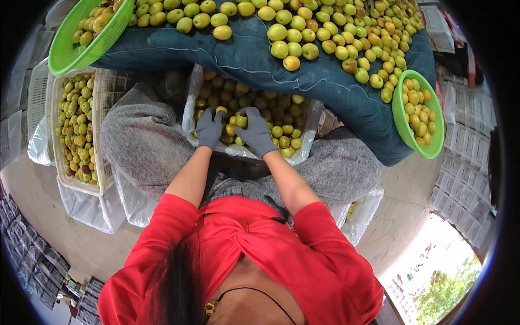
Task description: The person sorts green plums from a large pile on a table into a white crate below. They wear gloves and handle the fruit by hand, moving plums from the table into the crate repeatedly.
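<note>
Both hands wear grey gloves and reach into a plastic-lined crate [313, 130] of green and yellow jujubes [284, 142] between my knees. At the crate's left part, my left hand [209, 128] has its fingers around or against a jujube; its grip is partly hidden. My right hand [255, 129] has its fingertips on a green jujube [241, 121], with more fruit just beneath. Above the crate, a dark blue padded cloth [252, 61] bears many loose jujubes [278, 32].
A green basket [61, 53] of jujubes rests at the upper left and another green basket [438, 122] at the cloth's right edge. A white crate [97, 134] full of jujubes is by my left knee. Wrapped crates [463, 146] are stacked at the right.
</note>
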Demonstrator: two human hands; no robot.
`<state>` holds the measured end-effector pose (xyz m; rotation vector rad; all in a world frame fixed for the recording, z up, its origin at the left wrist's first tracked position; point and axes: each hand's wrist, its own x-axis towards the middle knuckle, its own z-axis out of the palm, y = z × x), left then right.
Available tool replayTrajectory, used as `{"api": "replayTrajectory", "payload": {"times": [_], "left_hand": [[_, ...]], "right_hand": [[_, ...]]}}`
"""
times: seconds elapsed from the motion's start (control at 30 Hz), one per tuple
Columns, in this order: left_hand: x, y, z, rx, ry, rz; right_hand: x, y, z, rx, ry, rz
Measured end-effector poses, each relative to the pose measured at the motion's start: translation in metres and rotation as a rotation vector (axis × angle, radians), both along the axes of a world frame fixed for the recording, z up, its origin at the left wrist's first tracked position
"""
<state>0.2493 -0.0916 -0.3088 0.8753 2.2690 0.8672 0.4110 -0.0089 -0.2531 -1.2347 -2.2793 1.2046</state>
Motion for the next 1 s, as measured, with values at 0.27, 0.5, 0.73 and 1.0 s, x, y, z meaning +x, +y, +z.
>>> {"api": "replayTrajectory", "payload": {"times": [0.27, 0.5, 0.73, 1.0], "left_hand": [[0.003, 0.002, 0.013, -0.038, 0.077, 0.058], [0.002, -0.012, 0.029, 0.042, 0.021, 0.063], [0.031, -0.022, 0.043, 0.202, 0.274, -0.458], [0.030, -0.019, 0.072, -0.382, 0.282, -0.490]], "right_hand": [[0.033, -0.039, -0.003, -0.890, 0.376, -0.399], [0.032, -0.039, 0.008, -0.295, -0.506, 0.006], [0.029, -0.051, 0.016, -0.003, -0.395, 0.048], [0.026, -0.050, -0.005, -0.134, -0.250, 0.070]]}}
